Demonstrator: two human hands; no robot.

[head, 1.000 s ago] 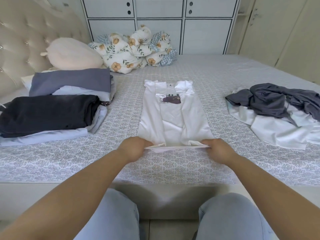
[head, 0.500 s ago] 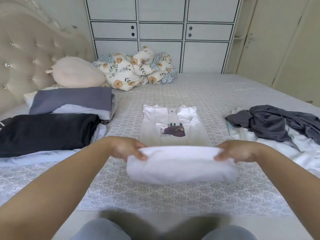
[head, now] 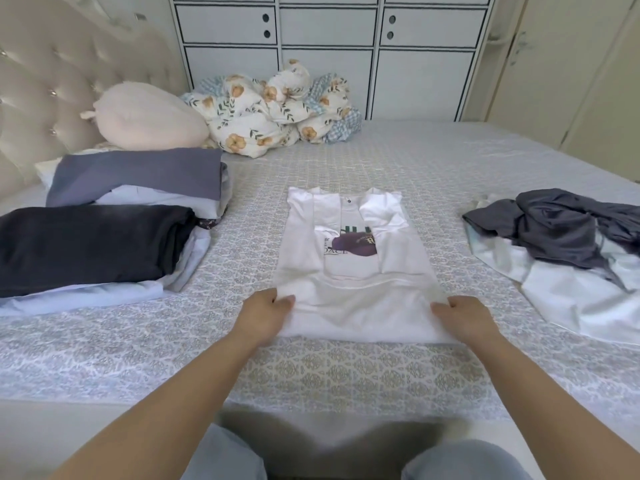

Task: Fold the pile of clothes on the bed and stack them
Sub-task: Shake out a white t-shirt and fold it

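Observation:
A white T-shirt [head: 356, 299] with a purple print lies in the middle of the bed, sleeves folded in and its bottom part folded up over the lower body. My left hand [head: 265, 315] pinches the folded hem at its left corner. My right hand [head: 465, 318] grips the right corner. To the left sit two stacks of folded clothes: a black-topped stack [head: 86, 247] nearer me and a grey-blue-topped stack [head: 138, 178] behind it. On the right lies an unfolded pile [head: 561, 251] of dark grey and white garments.
The bed's patterned cover [head: 346, 368] runs to the near edge by my knees. A pink plush pillow [head: 149, 117] and a bundled floral quilt [head: 273, 107] sit at the back. A tufted headboard [head: 52, 81] is on the left, white cabinets [head: 329, 57] behind.
Both hands lifted the T-shirt's bottom hem, carried it away from me and laid it down over the shirt's lower half, covering part of the body below the print.

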